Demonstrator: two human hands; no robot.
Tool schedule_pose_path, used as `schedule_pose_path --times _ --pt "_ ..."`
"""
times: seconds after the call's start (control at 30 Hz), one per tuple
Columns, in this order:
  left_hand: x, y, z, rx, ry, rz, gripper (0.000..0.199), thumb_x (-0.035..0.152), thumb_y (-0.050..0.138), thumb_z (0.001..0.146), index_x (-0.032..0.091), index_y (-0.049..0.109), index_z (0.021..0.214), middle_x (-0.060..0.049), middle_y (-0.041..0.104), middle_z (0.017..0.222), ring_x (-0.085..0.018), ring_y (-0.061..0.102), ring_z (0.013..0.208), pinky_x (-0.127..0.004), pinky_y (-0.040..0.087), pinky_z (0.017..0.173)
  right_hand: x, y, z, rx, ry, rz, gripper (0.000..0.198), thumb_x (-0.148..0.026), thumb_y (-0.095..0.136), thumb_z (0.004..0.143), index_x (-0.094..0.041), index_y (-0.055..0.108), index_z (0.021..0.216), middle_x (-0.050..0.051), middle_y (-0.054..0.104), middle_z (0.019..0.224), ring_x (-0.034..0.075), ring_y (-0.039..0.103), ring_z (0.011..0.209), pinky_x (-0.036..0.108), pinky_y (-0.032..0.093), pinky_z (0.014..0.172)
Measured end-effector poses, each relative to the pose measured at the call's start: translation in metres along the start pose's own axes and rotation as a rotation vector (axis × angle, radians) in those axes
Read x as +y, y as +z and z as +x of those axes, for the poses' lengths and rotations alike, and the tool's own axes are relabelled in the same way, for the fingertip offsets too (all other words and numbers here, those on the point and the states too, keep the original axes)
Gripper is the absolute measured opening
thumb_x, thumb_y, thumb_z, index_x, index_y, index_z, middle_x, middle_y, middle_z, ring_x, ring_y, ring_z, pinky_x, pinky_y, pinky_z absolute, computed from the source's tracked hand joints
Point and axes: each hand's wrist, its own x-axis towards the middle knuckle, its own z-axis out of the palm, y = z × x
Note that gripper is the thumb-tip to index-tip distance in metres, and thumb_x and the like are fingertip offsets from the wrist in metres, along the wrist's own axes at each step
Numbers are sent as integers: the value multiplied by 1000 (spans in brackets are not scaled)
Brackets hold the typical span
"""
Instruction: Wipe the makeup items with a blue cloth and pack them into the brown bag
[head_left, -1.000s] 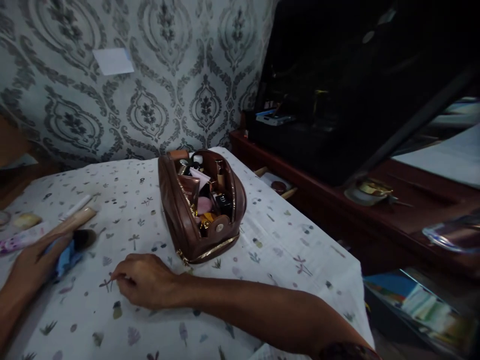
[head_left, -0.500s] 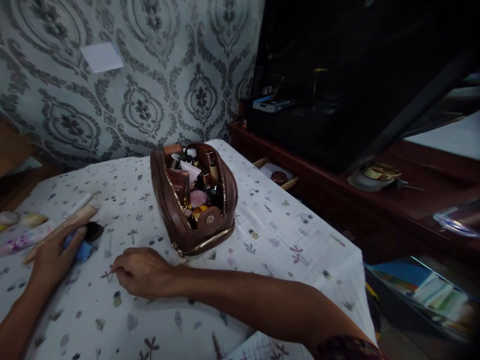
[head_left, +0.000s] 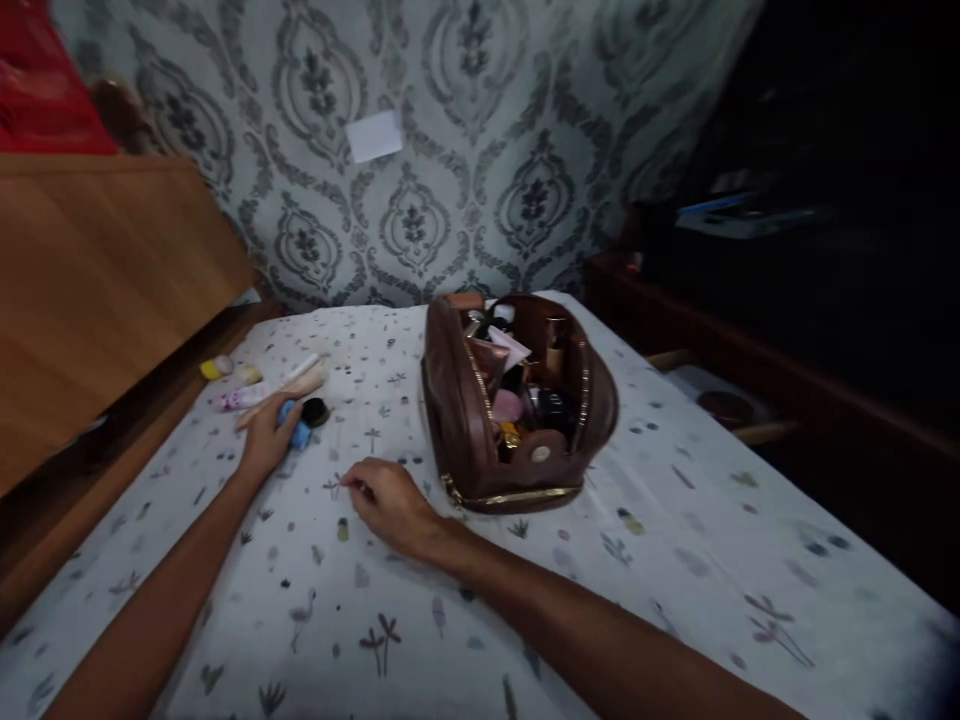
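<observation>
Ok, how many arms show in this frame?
2. The left arm extends from the lower left, the left grip touching a blue item; the right arm extends from the lower right, the right grip left of the bag. No others show.

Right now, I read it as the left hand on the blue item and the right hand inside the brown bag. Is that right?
Not quite: the right hand is not inside the brown bag but outside it, on the cloth to its left. The head view shows this. The left hand is on the blue item.
</observation>
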Motion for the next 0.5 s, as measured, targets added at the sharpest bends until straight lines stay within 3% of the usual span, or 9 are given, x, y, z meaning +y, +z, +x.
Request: schedule_pose_path --times 0.1,0.2,0.33,0.4,0.5 --pt "-10 -2 0 12 -86 79 52 53 38 92 16 67 114 -7 73 93 -23 67 84 -32 51 79 -1 -1 -1 11 -9 15 22 -5 58 85 -15 75 95 8 75 91 18 67 84 29 50 83" --pt "-27 -9 8 32 -169 170 48 47 39 95 16 67 118 -5 68 80 -22 63 76 -31 48 73 0 0 -3 24 -23 28 23 -5 58 85 -15 74 96 5 72 86 15 64 76 27 50 77" --pt "-53 -30 35 53 -265 319 44 31 38 97 14 60 131 -12 67 114 -26 63 103 -34 46 84 3 0 -4 21 -36 52 22 -5 57 87 -16 73 96 1 68 77 13 59 68 25 48 73" --pt "-67 -43 52 29 -290 388 46 24 38 96 12 52 139 -16 57 134 -31 57 119 -37 45 89 5 0 -4 17 -46 46 21 -5 57 87 -16 73 96 1 68 79 13 60 70 26 48 73" --pt "-89 -59 77 -84 -269 447 55 16 41 93 5 39 147 -27 44 148 -43 48 131 -48 45 93 6 0 -4 23 -47 34 22 -5 58 86 -17 73 96 3 71 86 14 63 75 26 49 75"
